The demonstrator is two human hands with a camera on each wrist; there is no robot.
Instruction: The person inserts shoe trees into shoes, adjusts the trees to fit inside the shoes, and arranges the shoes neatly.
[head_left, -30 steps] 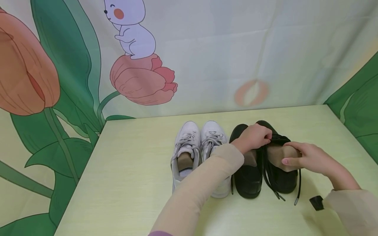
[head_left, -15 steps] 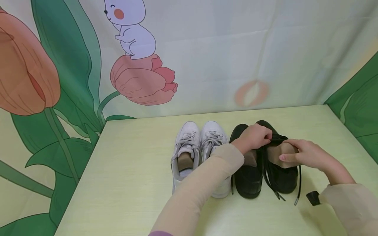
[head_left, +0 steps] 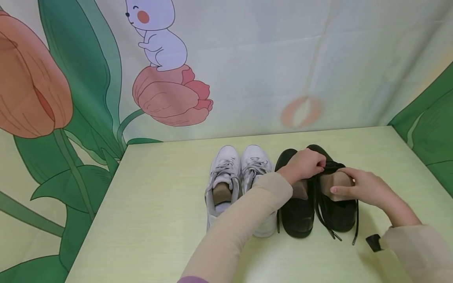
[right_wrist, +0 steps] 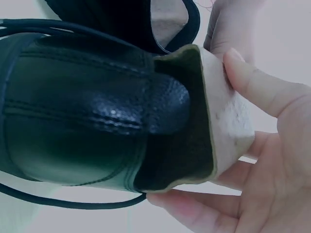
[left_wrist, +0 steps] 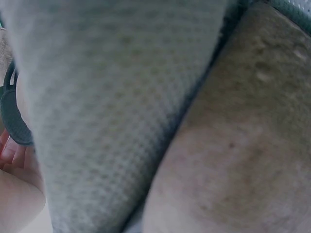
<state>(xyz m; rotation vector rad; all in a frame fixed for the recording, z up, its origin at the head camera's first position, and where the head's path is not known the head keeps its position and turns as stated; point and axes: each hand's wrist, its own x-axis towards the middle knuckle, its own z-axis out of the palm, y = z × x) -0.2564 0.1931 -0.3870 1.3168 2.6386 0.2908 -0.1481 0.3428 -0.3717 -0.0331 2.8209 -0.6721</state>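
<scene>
A pair of black lace-up shoes stands on the right, toes away from me. My right hand (head_left: 369,186) holds a tan moulded cardboard-like shoe insert (right_wrist: 228,121) at the opening of the right black shoe (head_left: 341,218), thumb on one side and fingers on the other. The insert's front edge surrounds the end of the shoe's tongue (right_wrist: 167,104) in the right wrist view. My left hand (head_left: 303,164), fingers curled, grips that shoe near its tongue and laces; its fingertips are partly hidden. Another tan insert (head_left: 301,190) sits inside the left black shoe (head_left: 299,220).
White sneakers (head_left: 224,165) stand side by side left of the black pair, partly covered by my left sleeve (head_left: 244,220). Loose black laces (head_left: 322,208) hang over the black shoes' sides onto the pale table (head_left: 159,204). A printed cloth (head_left: 247,78) rises behind.
My right hand has shifted slightly left with the insert, and less of the insert shows behind the shoe opening. My left hand has stayed in place on the shoe.
</scene>
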